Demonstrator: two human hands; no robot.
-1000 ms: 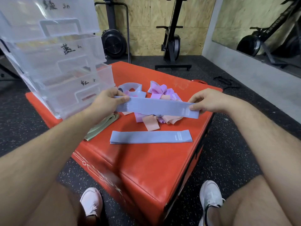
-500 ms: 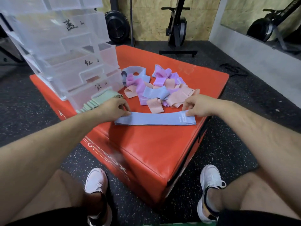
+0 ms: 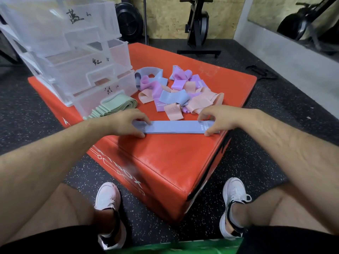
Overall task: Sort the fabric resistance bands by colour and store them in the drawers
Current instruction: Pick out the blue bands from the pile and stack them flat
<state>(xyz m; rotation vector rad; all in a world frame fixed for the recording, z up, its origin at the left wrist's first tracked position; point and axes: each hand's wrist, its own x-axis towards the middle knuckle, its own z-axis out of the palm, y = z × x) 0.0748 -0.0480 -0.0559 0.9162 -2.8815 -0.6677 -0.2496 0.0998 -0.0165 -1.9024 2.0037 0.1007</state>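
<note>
A flat stack of blue bands [image 3: 174, 126] lies near the front edge of the red padded box [image 3: 165, 162]. My left hand [image 3: 126, 123] holds its left end, thumb at the near edge and fingers on top. My right hand [image 3: 217, 119] holds the right end the same way, over the white label. Behind the stack is a loose pile of purple, peach and blue bands [image 3: 180, 94]. A folded stack of green bands [image 3: 113, 107] lies in front of the clear plastic drawer unit [image 3: 77, 52], whose labelled drawers stand partly pulled out at the box's left.
Two exercise machines [image 3: 199, 24] stand against the wooden back wall. A grey ledge [image 3: 293, 57] runs along the right. My white shoes [image 3: 108, 197] rest on the black speckled floor on both sides of the box's near corner. A black strap [image 3: 260, 71] lies on the floor.
Both hands brought the blue band down from the air onto the blue band lying on the box. They now hold the two stacked together. The view has tilted down.
</note>
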